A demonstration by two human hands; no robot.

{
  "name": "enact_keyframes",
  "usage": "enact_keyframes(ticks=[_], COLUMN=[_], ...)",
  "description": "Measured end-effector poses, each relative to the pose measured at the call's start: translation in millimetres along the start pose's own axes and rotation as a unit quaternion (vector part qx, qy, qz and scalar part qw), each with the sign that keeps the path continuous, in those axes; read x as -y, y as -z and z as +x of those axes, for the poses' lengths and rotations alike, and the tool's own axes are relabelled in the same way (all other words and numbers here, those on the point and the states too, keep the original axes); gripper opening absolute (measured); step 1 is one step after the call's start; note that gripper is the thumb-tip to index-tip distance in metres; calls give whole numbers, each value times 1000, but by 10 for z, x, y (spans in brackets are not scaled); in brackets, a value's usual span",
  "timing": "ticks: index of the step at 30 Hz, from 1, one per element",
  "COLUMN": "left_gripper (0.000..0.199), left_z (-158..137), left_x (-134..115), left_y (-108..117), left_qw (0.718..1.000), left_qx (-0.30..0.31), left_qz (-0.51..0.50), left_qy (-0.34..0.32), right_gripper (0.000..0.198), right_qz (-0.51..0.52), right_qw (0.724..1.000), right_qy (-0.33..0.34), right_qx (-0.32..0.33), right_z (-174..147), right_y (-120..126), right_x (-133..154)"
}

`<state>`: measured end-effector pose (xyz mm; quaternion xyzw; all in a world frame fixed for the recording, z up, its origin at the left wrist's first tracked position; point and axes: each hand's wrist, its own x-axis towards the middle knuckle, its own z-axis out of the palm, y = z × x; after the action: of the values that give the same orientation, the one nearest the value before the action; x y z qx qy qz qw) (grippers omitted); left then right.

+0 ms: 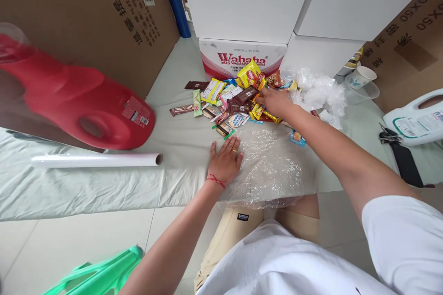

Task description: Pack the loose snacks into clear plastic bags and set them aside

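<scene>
1. Lying nearest on the worktop (194, 152), crinkled clear film (270, 166) spreads in front of me, its lower edge by my beige trousers (226, 226).
2. My left hand (224, 162) rests palm down at the film's left side, a red bracelet (216, 179) on the wrist. Its fingers lie flat, slightly apart, tips at the near edge of the heap.
3. Well to the left of that hand lies a white roll (97, 160), its hollow end towards me; just behind it is a big red bottle (104, 106).
4. Beyond my left fingertips, the wrapped snacks (238, 107) are heaped mid-worktop in brown, yellow, green and blue packets.
5. My right hand (276, 101) reaches into the heap's right part, fingers bent down among yellow wrappers; I cannot tell whether they are clamped on one.
6. Beside that hand, on its right, sits crumpled clear plastic (320, 94), with a paper cup (362, 77) further right.
7. Just behind the heap stands a Wahaha box (211, 53); a brown carton (79, 23) and a blue cylinder (177, 8) are to its left.
</scene>
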<state>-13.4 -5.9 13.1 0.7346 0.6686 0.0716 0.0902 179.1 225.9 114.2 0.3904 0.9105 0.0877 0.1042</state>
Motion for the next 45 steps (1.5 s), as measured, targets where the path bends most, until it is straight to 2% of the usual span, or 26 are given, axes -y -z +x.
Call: enact_keyframes(ticks=[3, 7, 13, 16, 19, 24, 27, 31, 34, 35, 37, 41, 43, 45], left_gripper=[61, 62, 63, 62, 62, 62, 63, 63, 62, 62, 62, 62, 61, 62], left_z=[2, 10, 12, 6, 5, 10, 11, 7, 4, 4, 1, -4, -6, -8], left_x=[-9, -15, -22, -30, -31, -22, -24, -29, -31, -32, -33, -39, -43, -47], left_y=[4, 6, 13, 21, 24, 21, 19, 14, 17, 19, 24, 35, 40, 45], left_qw=[1000, 1000, 1000, 1000, 1000, 1000, 1000, 1000, 1000, 1000, 1000, 1000, 1000, 1000], left_qx=[0, -1, 1, -1, -3, -2, 0, -3, -7, -7, -8, -5, -6, -6], left_qz=[0, 5, 16, 19, 11, 0, 1, -3, -11, -13, -14, -9, -5, -1], left_qy=[8, 10, 9, 9, 10, 12, 15, 14, 15, 14, 14, 11, 10, 9], right_gripper=[43, 43, 43, 40, 36, 40, 44, 43, 40, 40, 41, 35, 33, 35], right_qz=[-5, -19, -19, -8, -16, -56, -62, -42, 7, 26, 61, 118, 145, 169], right_qw=[1000, 998, 998, 1000, 998, 991, 989, 996, 999, 996, 989, 971, 965, 964], right_qy=[15, -5, -66, 2, 66, 112, 116, 68, -49, -83, -110, -46, -22, -18], right_qx=[-19, -53, -3, 13, 17, 52, 62, 35, 6, 19, 79, 201, 218, 205], right_z=[81, -100, -300, -275, -259, -211, -147, -230, -514, -637, -882, -1199, -1249, -1266], right_y=[23, 156, 151, 126, 152, 128, 65, 121, 255, 290, 312, 161, 53, -31], right_x=[59, 33, -93, -90, 39, 360, 459, 445, 450, 477, 581, 895, 1015, 1071])
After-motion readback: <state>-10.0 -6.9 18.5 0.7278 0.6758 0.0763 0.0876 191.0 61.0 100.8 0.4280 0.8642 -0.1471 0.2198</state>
